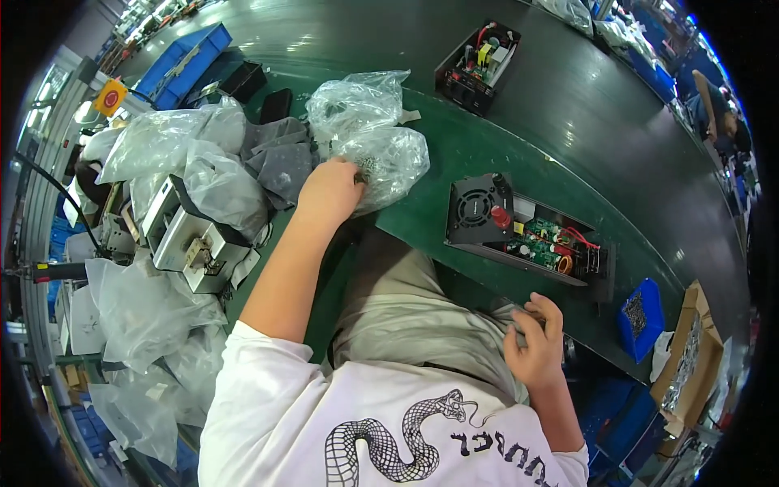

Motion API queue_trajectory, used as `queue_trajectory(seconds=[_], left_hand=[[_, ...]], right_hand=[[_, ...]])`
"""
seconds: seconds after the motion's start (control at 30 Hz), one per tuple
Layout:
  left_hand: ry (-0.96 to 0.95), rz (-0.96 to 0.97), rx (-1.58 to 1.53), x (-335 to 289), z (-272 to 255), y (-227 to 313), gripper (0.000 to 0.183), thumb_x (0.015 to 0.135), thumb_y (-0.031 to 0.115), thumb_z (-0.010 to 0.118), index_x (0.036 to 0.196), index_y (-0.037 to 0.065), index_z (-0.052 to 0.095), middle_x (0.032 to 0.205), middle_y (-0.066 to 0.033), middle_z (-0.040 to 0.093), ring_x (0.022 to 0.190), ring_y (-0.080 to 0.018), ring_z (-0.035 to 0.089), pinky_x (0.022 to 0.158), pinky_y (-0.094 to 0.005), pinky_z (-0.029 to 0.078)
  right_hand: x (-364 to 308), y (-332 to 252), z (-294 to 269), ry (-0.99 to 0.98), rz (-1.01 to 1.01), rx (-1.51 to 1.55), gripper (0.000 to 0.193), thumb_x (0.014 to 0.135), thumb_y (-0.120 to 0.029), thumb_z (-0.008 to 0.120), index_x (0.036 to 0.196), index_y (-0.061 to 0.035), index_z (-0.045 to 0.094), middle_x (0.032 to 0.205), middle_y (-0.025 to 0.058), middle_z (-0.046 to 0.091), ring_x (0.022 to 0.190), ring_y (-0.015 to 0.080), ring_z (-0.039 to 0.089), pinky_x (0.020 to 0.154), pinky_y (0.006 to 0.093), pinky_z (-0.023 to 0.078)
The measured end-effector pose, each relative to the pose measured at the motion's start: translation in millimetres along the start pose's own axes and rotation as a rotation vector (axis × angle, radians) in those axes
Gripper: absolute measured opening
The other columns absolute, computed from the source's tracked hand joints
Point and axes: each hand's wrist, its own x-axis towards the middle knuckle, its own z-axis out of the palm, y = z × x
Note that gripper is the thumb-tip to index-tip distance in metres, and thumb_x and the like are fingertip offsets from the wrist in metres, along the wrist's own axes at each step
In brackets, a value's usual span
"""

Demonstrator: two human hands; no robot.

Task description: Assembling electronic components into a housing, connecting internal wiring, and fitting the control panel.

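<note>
Fingers (346,169) of my L hand (326,193) rest at the clear bag (408,159) of small metal pcs (370,165) on the worktop (442,154); can't tell if they've pinched any; R hand (537,349) hangs loosely curled, nothing visible in it; best, I'd say, to spread the bag's mouth & take few pcs (thin plastic may snag); grey cloth (280,162) & bulky bags (158,146) crowd the L; open fan unit (475,213) sits R.
</note>
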Motion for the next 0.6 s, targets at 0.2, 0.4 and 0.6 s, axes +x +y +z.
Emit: queue_trajectory(seconds=[0.2,0.4,0.6], left_hand=[[-0.109,0.062,0.077,7.8,8.0,-7.5,0.018,0.088,0.015,0.065,0.099,0.004,0.075,0.105,-0.0192,0.068,0.101,-0.0395,0.067,0.09,-0.0481,0.054],[-0.009,0.134,0.115,2.7,8.8,-8.7,0.017,0.088,0.012,0.061,0.095,0.002,0.073,0.103,-0.0196,0.068,0.097,-0.0399,0.067,0.086,-0.0496,0.055],[0.187,0.047,-0.295,-22.2,-24.5,24.0,0.012,0.086,0.009,0.066,0.095,0.0,0.069,0.088,-0.0133,0.069,0.081,-0.0265,0.068,0.074,-0.0377,0.055]], right_hand=[[7.5,-6.4,-0.1,0.016,-0.034,0.026,0.031,0.078,0.005,0.071,0.108,-0.0015,0.067,0.134,0.0215,0.052,0.101,0.0331,0.065,0.084,0.041,0.057],[3.7,-8.3,9.1,-0.004,-0.051,0.068,0.03,0.077,0.006,0.072,0.106,-0.0022,0.067,0.133,0.0198,0.053,0.098,0.0301,0.066,0.08,0.0378,0.057],[5.5,-13.3,2.1,0.011,0.01,0.035,0.025,0.076,0.007,0.072,0.099,-0.0025,0.069,0.12,0.0172,0.062,0.09,0.0286,0.067,0.076,0.0368,0.056]])
